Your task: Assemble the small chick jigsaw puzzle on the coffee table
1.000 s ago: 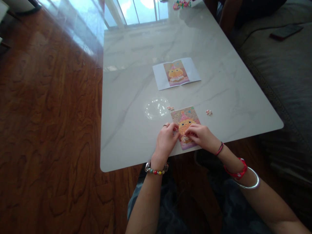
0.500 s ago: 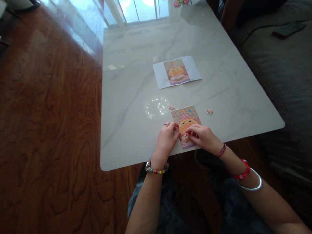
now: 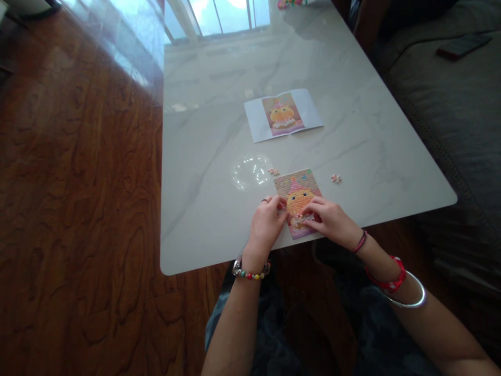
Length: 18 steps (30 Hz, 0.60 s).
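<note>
A small jigsaw puzzle (image 3: 300, 194) with a yellow cartoon character in a pink party hat lies near the table's front edge. At its left edge, my left hand (image 3: 269, 220) has its fingers curled together around a small pale bit that looks like a puzzle piece, mostly hidden. Over the puzzle's lower right, my right hand (image 3: 326, 218) holds its thumb and index finger a little apart, tips close to the surface. A loose puzzle piece (image 3: 273, 172) lies by the upper left corner, and another loose piece (image 3: 336, 179) lies to the right.
Beyond the puzzle, a creased reference sheet (image 3: 282, 116) printed with the same picture lies on the white marbled table (image 3: 207, 209). A glittering round patch (image 3: 251, 172) shows left of the puzzle. A phone (image 3: 464, 47) rests on the sofa (image 3: 462, 115) at the right.
My right hand's thumb and index finger have spread slightly and shifted a little to the right over the puzzle. My left hand stays at the puzzle's left edge.
</note>
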Each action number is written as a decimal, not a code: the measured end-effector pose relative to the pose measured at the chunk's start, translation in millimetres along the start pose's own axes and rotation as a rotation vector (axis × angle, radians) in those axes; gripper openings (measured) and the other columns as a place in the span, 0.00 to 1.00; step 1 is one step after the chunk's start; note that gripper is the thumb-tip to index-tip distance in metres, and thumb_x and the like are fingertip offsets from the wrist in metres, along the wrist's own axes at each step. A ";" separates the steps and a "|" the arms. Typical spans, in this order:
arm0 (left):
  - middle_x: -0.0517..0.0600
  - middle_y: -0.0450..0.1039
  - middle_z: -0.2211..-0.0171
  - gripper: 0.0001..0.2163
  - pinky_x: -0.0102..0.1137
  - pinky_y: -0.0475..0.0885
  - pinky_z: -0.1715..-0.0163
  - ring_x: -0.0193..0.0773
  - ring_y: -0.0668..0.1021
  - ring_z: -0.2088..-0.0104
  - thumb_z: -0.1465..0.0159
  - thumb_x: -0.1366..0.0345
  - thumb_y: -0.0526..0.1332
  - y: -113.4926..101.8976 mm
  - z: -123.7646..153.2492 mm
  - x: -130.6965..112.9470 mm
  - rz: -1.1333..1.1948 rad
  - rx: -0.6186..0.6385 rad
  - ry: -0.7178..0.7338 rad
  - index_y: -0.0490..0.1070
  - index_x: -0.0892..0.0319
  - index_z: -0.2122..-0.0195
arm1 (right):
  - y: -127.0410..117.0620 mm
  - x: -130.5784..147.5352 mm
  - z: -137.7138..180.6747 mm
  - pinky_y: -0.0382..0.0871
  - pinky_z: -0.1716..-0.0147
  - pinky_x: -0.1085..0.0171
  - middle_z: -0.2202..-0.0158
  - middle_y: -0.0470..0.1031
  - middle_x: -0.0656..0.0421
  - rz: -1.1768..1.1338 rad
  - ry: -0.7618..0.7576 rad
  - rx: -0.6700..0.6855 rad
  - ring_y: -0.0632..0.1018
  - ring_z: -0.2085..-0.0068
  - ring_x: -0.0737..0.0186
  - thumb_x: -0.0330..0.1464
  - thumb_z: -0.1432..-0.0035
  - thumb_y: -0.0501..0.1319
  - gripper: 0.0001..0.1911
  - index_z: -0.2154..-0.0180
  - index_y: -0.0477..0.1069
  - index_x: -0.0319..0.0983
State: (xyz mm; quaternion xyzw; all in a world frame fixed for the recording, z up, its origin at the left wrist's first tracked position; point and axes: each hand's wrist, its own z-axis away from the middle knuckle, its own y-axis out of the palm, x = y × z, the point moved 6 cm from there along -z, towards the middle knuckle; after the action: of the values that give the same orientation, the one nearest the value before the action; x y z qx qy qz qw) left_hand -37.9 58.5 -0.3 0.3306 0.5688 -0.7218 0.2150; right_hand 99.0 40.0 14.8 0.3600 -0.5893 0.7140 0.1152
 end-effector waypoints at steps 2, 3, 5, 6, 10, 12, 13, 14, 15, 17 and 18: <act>0.47 0.67 0.70 0.07 0.30 0.68 0.67 0.32 0.71 0.71 0.48 0.74 0.59 -0.2 0.0 0.3 -0.001 -0.004 -0.002 0.67 0.58 0.68 | 1.3 0.3 -0.1 0.66 0.68 0.65 0.70 0.68 0.58 0.008 -0.001 0.004 0.71 0.68 0.65 0.30 0.50 0.60 0.02 0.71 0.68 0.38; 0.47 0.67 0.70 0.07 0.30 0.68 0.67 0.32 0.71 0.71 0.48 0.74 0.59 -0.4 -0.1 0.3 -0.002 -0.005 -0.001 0.67 0.58 0.68 | 1.8 0.1 -0.2 0.66 0.67 0.65 0.70 0.68 0.58 0.013 0.000 0.008 0.71 0.68 0.65 0.30 0.50 0.60 0.03 0.71 0.68 0.37; 0.47 0.67 0.70 0.07 0.30 0.68 0.67 0.32 0.71 0.71 0.48 0.74 0.59 -0.4 -0.1 0.2 -0.001 -0.004 0.003 0.67 0.58 0.68 | 2.3 -0.4 -0.1 0.66 0.67 0.65 0.70 0.68 0.57 0.021 0.003 0.012 0.71 0.68 0.65 0.31 0.50 0.59 0.03 0.71 0.68 0.37; 0.47 0.67 0.70 0.07 0.30 0.68 0.67 0.32 0.70 0.71 0.48 0.74 0.58 -0.3 -0.1 0.2 0.001 -0.003 0.004 0.67 0.58 0.68 | 2.2 -0.5 0.0 0.66 0.67 0.65 0.69 0.68 0.57 0.022 0.001 0.010 0.71 0.68 0.65 0.30 0.49 0.59 0.03 0.71 0.68 0.37; 0.47 0.67 0.70 0.06 0.30 0.68 0.67 0.32 0.70 0.70 0.47 0.73 0.58 -0.3 0.3 0.0 0.009 0.000 0.005 0.66 0.58 0.68 | 3.1 2.4 0.4 0.66 0.66 0.65 0.69 0.68 0.57 0.018 -0.020 0.000 0.71 0.68 0.65 0.30 0.48 0.58 0.02 0.71 0.68 0.38; 0.47 0.67 0.69 0.05 0.30 0.68 0.66 0.32 0.70 0.70 0.46 0.72 0.58 -0.6 0.7 -0.5 0.011 0.002 0.010 0.66 0.58 0.68 | 2.6 3.7 0.3 0.66 0.66 0.65 0.69 0.68 0.58 0.021 -0.024 0.001 0.71 0.68 0.65 0.30 0.48 0.58 0.02 0.71 0.68 0.38; 0.47 0.67 0.69 0.05 0.31 0.68 0.66 0.32 0.70 0.70 0.45 0.71 0.58 -0.7 0.9 -0.8 0.011 0.002 0.013 0.66 0.58 0.67 | 1.1 3.4 0.3 0.66 0.66 0.65 0.70 0.68 0.58 0.026 -0.023 0.000 0.71 0.68 0.65 0.30 0.49 0.58 0.02 0.71 0.68 0.38; 0.47 0.67 0.69 0.04 0.31 0.68 0.66 0.32 0.70 0.70 0.45 0.70 0.58 -0.9 1.0 -1.0 0.009 0.002 0.016 0.66 0.58 0.67 | -1.9 1.9 0.4 0.66 0.67 0.66 0.70 0.68 0.58 0.031 -0.018 -0.003 0.71 0.69 0.66 0.30 0.49 0.58 0.02 0.70 0.69 0.38; 0.47 0.67 0.69 0.04 0.31 0.67 0.67 0.32 0.70 0.70 0.45 0.69 0.59 -0.9 1.2 -1.1 0.006 0.003 0.018 0.66 0.58 0.67 | -6.4 -1.5 0.7 0.66 0.68 0.66 0.70 0.68 0.58 0.036 -0.006 -0.009 0.71 0.70 0.66 0.30 0.49 0.58 0.03 0.70 0.69 0.38; 0.48 0.67 0.69 0.05 0.31 0.67 0.67 0.33 0.70 0.70 0.45 0.68 0.59 -0.8 1.4 -1.1 -0.001 0.007 0.020 0.66 0.58 0.67 | -20.4 -15.1 2.1 0.66 0.70 0.66 0.69 0.68 0.59 0.059 0.043 -0.049 0.70 0.73 0.68 0.31 0.49 0.58 0.04 0.68 0.69 0.38; 0.48 0.67 0.69 0.04 0.31 0.67 0.67 0.33 0.70 0.69 0.44 0.67 0.58 -0.7 1.4 -1.2 -0.003 0.007 0.021 0.66 0.58 0.67 | -29.7 -25.5 3.2 0.66 0.70 0.66 0.69 0.68 0.58 0.081 0.085 -0.093 0.69 0.75 0.69 0.32 0.48 0.58 0.05 0.67 0.69 0.38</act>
State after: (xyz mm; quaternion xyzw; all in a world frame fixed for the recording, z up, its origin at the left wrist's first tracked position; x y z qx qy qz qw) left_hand -37.9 57.3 1.2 0.3382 0.5691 -0.7204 0.2068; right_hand 135.9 51.9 20.8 0.2995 -0.6305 0.7045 0.1278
